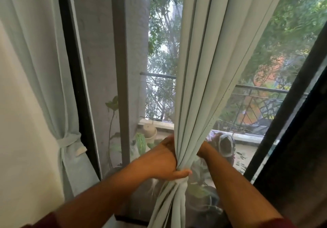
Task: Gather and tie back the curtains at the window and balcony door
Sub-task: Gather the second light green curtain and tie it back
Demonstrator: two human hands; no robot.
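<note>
Left hand [164, 158] clamps the gathered pale green fabric curtain [200, 86]; right hand [203, 149] sits hidden behind it, grip unclear. Loosening could let the folds spill apart.

Pale matt cloth curtain [203, 68] – soft folds, dark matt door frame [76, 79], thin metal railing [261, 88]

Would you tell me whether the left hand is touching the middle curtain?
Touching: the head view shows the left hand wrapped around the gathered middle curtain.
</note>
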